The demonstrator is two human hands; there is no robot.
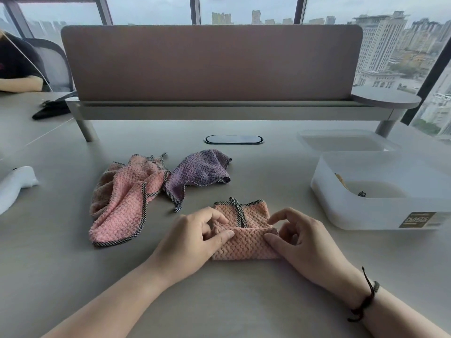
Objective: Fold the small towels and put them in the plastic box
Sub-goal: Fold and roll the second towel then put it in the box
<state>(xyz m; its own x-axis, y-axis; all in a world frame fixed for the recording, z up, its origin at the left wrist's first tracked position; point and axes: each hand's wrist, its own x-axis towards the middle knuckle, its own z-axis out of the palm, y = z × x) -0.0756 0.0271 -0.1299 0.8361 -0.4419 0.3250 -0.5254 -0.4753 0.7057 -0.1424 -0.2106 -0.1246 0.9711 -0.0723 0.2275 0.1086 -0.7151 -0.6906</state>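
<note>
A small peach towel (244, 242) with checked trim lies partly folded on the table in front of me. My left hand (192, 237) pinches its folded edge on the left side, and my right hand (300, 237) pinches the same edge on the right. Further left lie a crumpled pink towel (122, 203) and a purple towel (197, 174), both loose and touching each other. The translucent plastic box (380, 211) stands at the right, open, with a folded towel partly visible inside.
The box's lid (341, 142) lies behind the box. A desk divider on legs (210, 67) spans the back of the table, with a cable port (233, 139) before it. A white object (14, 184) sits at the left edge. Another person's arm rests far left.
</note>
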